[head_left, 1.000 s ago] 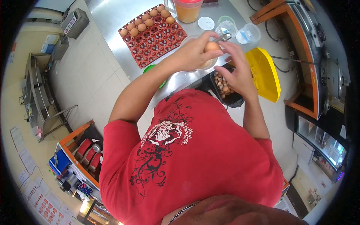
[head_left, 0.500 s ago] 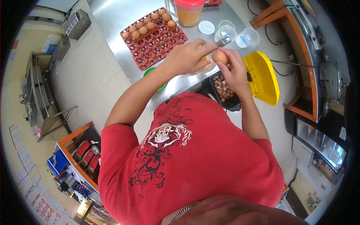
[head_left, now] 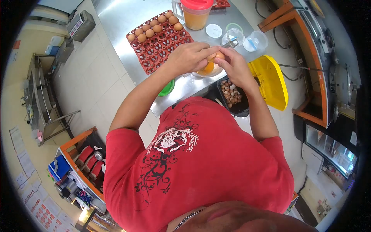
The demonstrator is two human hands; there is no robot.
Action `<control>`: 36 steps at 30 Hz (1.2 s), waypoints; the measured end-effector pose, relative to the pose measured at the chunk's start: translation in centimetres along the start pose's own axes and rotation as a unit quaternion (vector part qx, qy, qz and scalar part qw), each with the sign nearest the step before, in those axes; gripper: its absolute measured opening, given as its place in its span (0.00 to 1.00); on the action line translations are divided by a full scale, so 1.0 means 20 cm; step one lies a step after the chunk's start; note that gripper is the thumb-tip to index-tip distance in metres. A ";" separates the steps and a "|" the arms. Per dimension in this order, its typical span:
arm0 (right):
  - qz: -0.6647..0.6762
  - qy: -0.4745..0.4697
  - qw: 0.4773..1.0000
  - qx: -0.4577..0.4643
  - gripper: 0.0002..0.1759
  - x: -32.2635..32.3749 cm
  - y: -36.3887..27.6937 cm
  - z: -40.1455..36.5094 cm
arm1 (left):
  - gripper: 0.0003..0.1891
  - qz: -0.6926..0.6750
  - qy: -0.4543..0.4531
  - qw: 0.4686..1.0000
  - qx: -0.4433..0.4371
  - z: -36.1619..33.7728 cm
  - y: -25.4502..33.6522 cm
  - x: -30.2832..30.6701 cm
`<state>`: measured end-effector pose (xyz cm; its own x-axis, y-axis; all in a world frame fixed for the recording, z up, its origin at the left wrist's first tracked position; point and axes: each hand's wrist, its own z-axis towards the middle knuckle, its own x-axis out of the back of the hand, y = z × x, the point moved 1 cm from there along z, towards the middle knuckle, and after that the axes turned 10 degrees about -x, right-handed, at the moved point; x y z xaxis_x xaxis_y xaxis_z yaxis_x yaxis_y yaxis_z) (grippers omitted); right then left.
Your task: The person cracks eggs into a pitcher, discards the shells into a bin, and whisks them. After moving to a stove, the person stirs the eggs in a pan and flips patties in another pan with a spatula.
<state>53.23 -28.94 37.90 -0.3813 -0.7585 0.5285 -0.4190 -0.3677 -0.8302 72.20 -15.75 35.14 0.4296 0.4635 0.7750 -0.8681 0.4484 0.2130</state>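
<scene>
My left hand (head_left: pixel 190 58) and my right hand (head_left: pixel 236 69) meet over a clear bowl (head_left: pixel 220 73) near the table's edge. Between their fingertips is a brown egg (head_left: pixel 219 57), its shell opened. Orange yolk (head_left: pixel 208 69) shows just below my left fingers, at the bowl. A metal handle with a looped end (head_left: pixel 232 43) juts out behind my fingers; its other end is hidden. Left of the hands lies a red egg tray (head_left: pixel 154 48), with brown eggs (head_left: pixel 150 32) in its far rows and bare cups nearer me.
Below my right hand stands a black bin (head_left: pixel 241 106) of eggshells (head_left: pixel 231 94), its yellow lid (head_left: pixel 270 83) swung out. A red-lidded jug (head_left: pixel 195 17) of orange liquid, a white lid (head_left: pixel 213 31) and clear tubs (head_left: pixel 256 40) stand farther back. A green lid (head_left: pixel 167 89) lies near the edge.
My hands have come together on the egg, which was whole in my right fingers before. Its shell is now open, and the yolk shows more plainly below.
</scene>
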 end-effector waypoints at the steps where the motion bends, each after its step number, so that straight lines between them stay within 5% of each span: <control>1: -0.061 0.014 0.998 0.007 0.27 0.01 -0.02 -0.02 | 0.31 -0.001 -0.012 1.000 -0.002 -0.01 0.00 0.00; 2: -0.123 0.028 0.992 0.014 0.28 0.02 -0.03 -0.02 | 0.32 -0.001 -0.024 1.000 -0.004 -0.01 -0.01 0.00; 8: 0.054 -0.015 0.996 -0.070 0.29 0.02 -0.05 -0.03 | 0.38 -0.050 0.010 0.999 -0.017 0.07 0.05 -0.02; 11: -0.058 -0.028 0.996 -0.066 0.29 0.15 -0.01 -0.15 | 0.34 -0.049 -0.027 0.998 0.028 0.10 0.10 0.11; 14: -0.365 -0.001 0.930 -0.053 0.32 0.24 0.12 -0.30 | 0.30 -0.084 0.077 0.973 0.201 0.03 0.02 0.08; 15: -0.389 0.041 0.920 -0.029 0.34 0.23 0.07 -0.33 | 0.23 -0.179 0.083 0.926 0.321 0.05 0.03 0.11; 18: -0.065 -0.004 0.997 0.044 0.37 0.16 -0.14 -0.25 | 0.26 -0.401 0.190 0.818 0.366 0.09 0.07 0.03; 21: 0.028 0.058 0.992 0.110 0.36 -0.01 -0.17 -0.16 | 0.37 -0.430 0.193 0.823 0.316 0.17 0.19 -0.05; 25: -0.008 0.128 0.988 0.091 0.29 -0.01 -0.12 -0.12 | 0.45 -0.455 0.151 0.833 0.275 0.20 0.22 -0.07; 29: -0.072 0.194 0.961 0.183 0.29 0.05 0.05 -0.15 | 0.36 -0.336 0.149 0.904 0.220 0.15 0.17 0.02; 36: 0.030 0.083 0.993 0.080 0.26 0.02 0.04 -0.17 | 0.29 -0.109 0.072 0.991 0.043 0.06 0.16 -0.02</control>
<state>49.99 -27.79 38.01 -0.5383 -0.6868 0.4884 -0.2611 -0.4152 -0.8715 69.04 -15.35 36.25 0.6349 0.4691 0.6138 -0.7659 0.4860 0.4208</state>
